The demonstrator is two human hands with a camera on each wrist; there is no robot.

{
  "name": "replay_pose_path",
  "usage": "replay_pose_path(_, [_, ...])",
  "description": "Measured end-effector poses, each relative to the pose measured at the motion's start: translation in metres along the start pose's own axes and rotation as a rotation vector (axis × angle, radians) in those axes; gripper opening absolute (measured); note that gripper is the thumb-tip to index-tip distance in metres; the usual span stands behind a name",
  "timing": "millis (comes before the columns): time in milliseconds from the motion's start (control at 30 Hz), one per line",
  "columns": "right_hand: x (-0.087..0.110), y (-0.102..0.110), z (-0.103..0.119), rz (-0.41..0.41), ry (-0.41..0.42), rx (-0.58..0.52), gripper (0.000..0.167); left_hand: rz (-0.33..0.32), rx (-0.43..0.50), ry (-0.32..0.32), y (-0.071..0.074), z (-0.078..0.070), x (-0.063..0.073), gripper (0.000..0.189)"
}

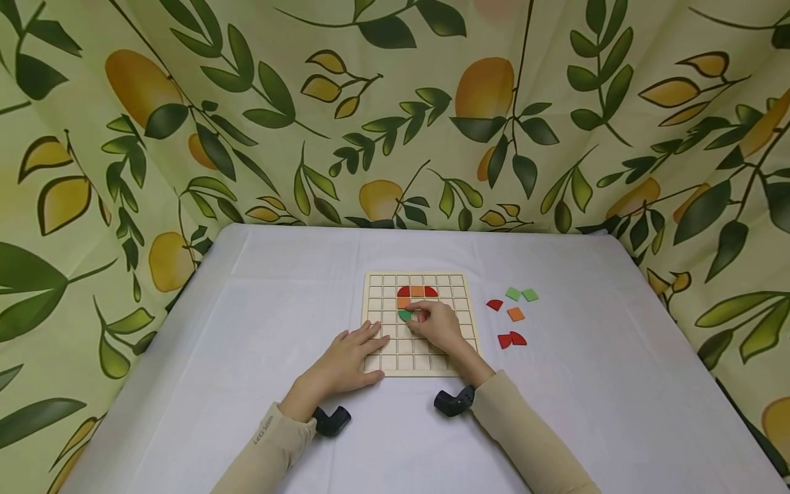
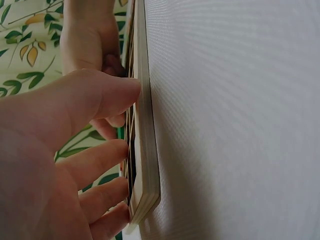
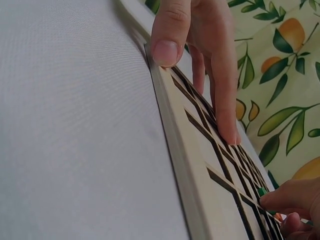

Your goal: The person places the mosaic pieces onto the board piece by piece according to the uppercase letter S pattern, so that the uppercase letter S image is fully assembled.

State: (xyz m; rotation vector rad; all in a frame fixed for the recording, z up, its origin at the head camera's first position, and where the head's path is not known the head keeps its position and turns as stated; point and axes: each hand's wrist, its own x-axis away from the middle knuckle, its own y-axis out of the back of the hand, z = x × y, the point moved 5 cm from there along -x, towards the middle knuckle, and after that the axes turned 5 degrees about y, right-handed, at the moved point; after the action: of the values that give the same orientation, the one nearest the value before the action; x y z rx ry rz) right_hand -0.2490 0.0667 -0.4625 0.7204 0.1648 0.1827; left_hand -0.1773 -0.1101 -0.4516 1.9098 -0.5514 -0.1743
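Observation:
A light wooden grid board (image 1: 421, 366) lies on the white cloth. My right hand (image 1: 437, 324) is over its middle, thumb and index finger pinching a green quarter-circle piece (image 1: 404, 315) low over the squares. Just above it in the grid sit an orange square (image 1: 404, 302), a red quarter-circle (image 1: 404, 291), a second orange square (image 1: 417, 291) and another red quarter-circle (image 1: 431, 292). Spread fingers of my left hand (image 1: 350, 358) rest on the board's lower left part; in the left wrist view its thumb (image 2: 117, 95) lies at the board's edge (image 2: 145, 125).
Right of the board lie loose pieces: two green squares (image 1: 529, 295), an orange square (image 1: 516, 314) and several red quarter-circles (image 1: 518, 338). Black wrist devices (image 1: 453, 403) are worn at both cuffs. A curtain with fruit and leaf print (image 1: 395, 137) hangs behind and beside the table.

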Motion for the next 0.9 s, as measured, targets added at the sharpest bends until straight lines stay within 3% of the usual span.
replay_pose_path(900, [0.0005,0.0004,-0.0036,-0.007,-0.013,-0.046,0.022,0.006,0.001,0.006,-0.0004,0.0002,-0.0006,0.062])
